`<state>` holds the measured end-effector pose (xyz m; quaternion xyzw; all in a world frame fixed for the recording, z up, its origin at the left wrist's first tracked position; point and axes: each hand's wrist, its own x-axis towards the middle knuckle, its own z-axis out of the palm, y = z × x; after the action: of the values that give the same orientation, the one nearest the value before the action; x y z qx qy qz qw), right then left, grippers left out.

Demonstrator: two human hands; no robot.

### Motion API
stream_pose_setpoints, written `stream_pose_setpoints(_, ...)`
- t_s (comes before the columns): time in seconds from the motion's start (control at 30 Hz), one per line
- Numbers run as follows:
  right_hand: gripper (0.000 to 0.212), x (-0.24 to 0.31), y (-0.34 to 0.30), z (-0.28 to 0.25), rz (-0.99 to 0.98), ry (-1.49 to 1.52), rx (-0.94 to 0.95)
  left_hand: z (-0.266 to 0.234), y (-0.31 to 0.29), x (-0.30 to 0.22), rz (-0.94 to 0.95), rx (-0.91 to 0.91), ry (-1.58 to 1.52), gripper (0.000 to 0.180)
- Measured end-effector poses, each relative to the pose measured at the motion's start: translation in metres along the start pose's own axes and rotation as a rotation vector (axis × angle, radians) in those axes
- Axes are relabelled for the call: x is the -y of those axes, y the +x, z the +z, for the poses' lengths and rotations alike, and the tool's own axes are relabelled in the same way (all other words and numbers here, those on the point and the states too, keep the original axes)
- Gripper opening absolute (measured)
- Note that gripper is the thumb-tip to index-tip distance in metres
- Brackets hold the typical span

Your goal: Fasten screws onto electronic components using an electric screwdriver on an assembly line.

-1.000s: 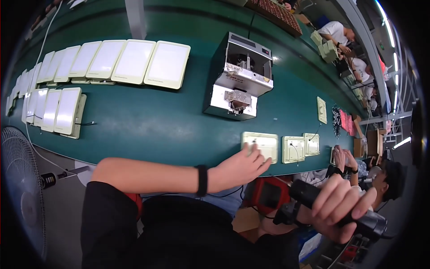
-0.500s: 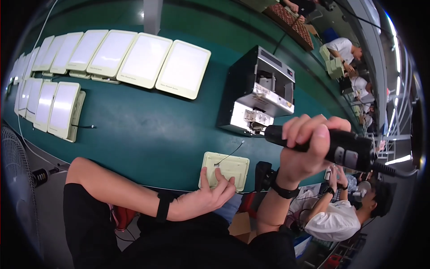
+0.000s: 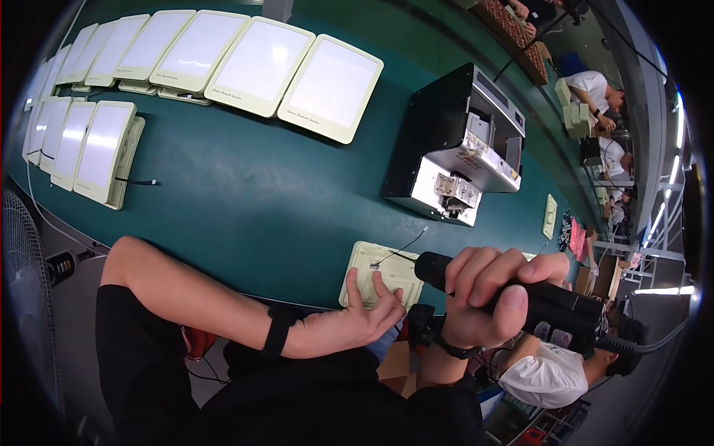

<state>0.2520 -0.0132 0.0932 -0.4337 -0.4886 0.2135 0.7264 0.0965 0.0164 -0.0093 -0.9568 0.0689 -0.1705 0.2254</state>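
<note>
My right hand (image 3: 487, 293) is wrapped round a black electric screwdriver (image 3: 554, 312) with a cord at its rear end. Its thin bit points left, over the right part of a cream plastic housing (image 3: 363, 256); whether the tip touches is too small to tell. This housing lies at the table's near edge, inner side up, with a short dark cable (image 3: 405, 247) rising from it. My left hand (image 3: 342, 323) rests on the housing's near side, fingers spread and fingertips on its surface.
A black and silver screw feeder (image 3: 454, 149) stands beyond the housing. Several cream panels with white faces (image 3: 260, 67) line the far left of the green table (image 3: 245, 178). At left is a fan (image 3: 26, 260). A co-worker in a white shirt (image 3: 547, 372) sits at right.
My right hand has brought the screwdriver from the screw feeder's front down to the housing. My left hand stays on the housing. The whole view has shifted slightly.
</note>
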Motion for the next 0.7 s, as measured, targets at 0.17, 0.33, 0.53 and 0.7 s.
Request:
stream_pose_setpoints(0.17,0.026,-0.006,-0.004,0.006,0.034,-0.009,0.000,0.001,0.000,0.001,0.028,-0.007,0.002,0.057)
stream_pose_setpoints(0.33,0.027,-0.016,-0.005,0.003,0.086,0.001,0.011,0.003,0.000,-0.001,0.036,-0.027,0.029,0.058)
stream_pose_setpoints(0.53,0.029,-0.019,-0.005,0.011,0.111,-0.072,0.044,-0.004,-0.003,-0.009,0.011,0.011,0.018,0.050)
stream_pose_setpoints(0.7,0.029,-0.022,-0.009,0.008,0.108,-0.090,0.072,-0.008,-0.005,-0.013,-0.032,0.051,-0.063,0.044)
